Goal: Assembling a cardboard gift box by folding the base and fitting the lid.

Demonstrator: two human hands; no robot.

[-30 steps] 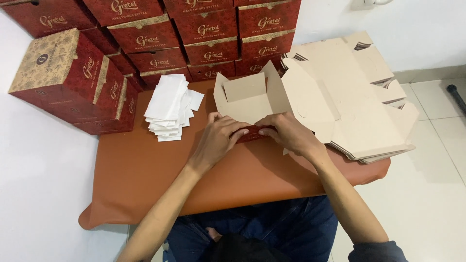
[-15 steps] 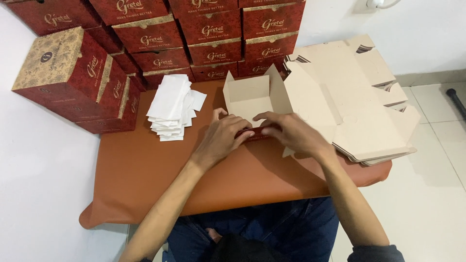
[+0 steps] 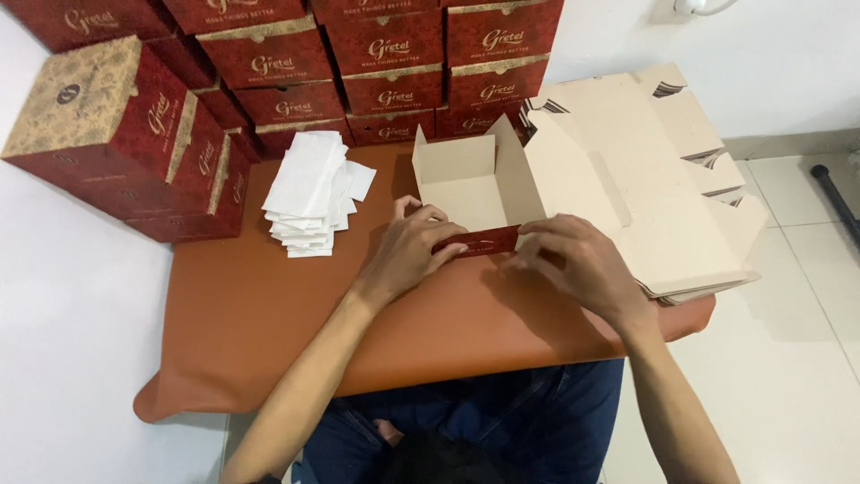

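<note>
- A half-folded cardboard box point(image 3: 479, 193): plain brown inside, dark red with gold print outside.
- It sits open-topped on the orange surface point(image 3: 269, 314), its back and side walls upright, one side flap angled outward.
- Its red front wall is folded low toward the person, pinched at both ends between the fingers of the two hands.

table: orange-brown top point(image 3: 269, 341), carrying everything
finished boxes: dark red with gold trim point(image 3: 296, 76), stacked along the back and left
white paper sheets: pile point(image 3: 309, 193), just beside the left stack
flat cardboard blanks: tan stack point(image 3: 645, 188), overhanging the right edge
floor: white tiles point(image 3: 788, 358)
</note>
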